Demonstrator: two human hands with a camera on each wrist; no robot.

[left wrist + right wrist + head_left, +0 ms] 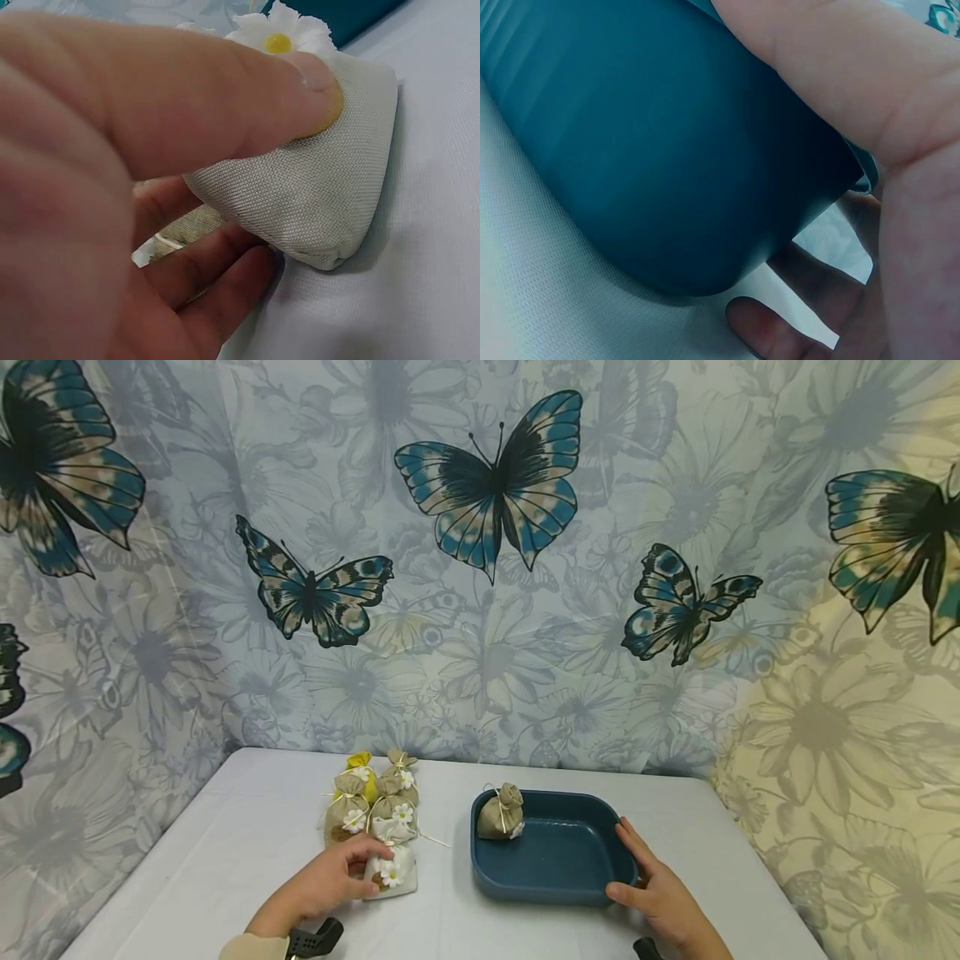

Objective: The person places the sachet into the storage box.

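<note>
My left hand (327, 878) pinches a small white cloth pouch (402, 870) at the front of a group of pouches. In the left wrist view its thumb lies over the pale woven fabric (322, 195), beside a white flower with a yellow centre (277, 41). A dark blue rectangular dish (555, 893) stands to the right. One tan tied pouch (497, 818) sits in its back left corner. My right hand (663, 897) rests at the dish's right front corner, fingers extended along the outside. Up close, the right thumb lies across the dish's wall (652, 150).
Behind the white pouch stand tan pouches (345, 810) with white flowers, another pale one (393, 829) and a yellow one (359, 762). A white cloth covers the table (225, 827). Butterfly-printed fabric (487, 677) hangs behind it.
</note>
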